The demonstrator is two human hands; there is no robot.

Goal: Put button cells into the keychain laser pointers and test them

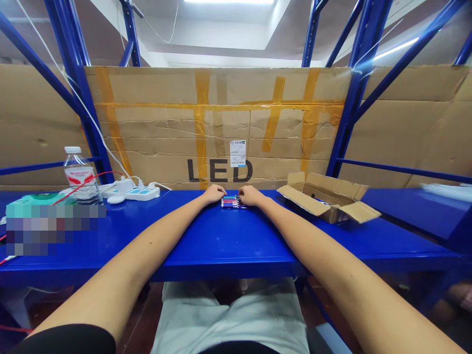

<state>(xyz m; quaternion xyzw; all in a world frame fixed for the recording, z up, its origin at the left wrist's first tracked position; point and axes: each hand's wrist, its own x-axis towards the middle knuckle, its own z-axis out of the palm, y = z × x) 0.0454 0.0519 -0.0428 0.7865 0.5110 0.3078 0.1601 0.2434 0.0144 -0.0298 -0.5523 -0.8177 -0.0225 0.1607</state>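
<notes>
Several slim coloured pens (pixel 229 202) lie side by side in a small row on the blue table, with shiny parts at their right ends. My left hand (pixel 214 194) is at the upper left of the row, fingers curled in towards the pens. At the upper right end of the row is my right hand (pixel 250 195), its fingers bent and closed close to the shiny ends. Whatever either hand's fingertips grip is too small and too hidden to make out. Both forearms stretch forward over the table.
An open cardboard box (pixel 328 199) stands on the blue table (pixel 228 241) to the right, with something blue inside. On the left are a clear bottle (pixel 81 174), a white power strip (pixel 142 193) with cables and a green packet (pixel 40 199). Behind rises a taped cardboard sheet (pixel 165 137).
</notes>
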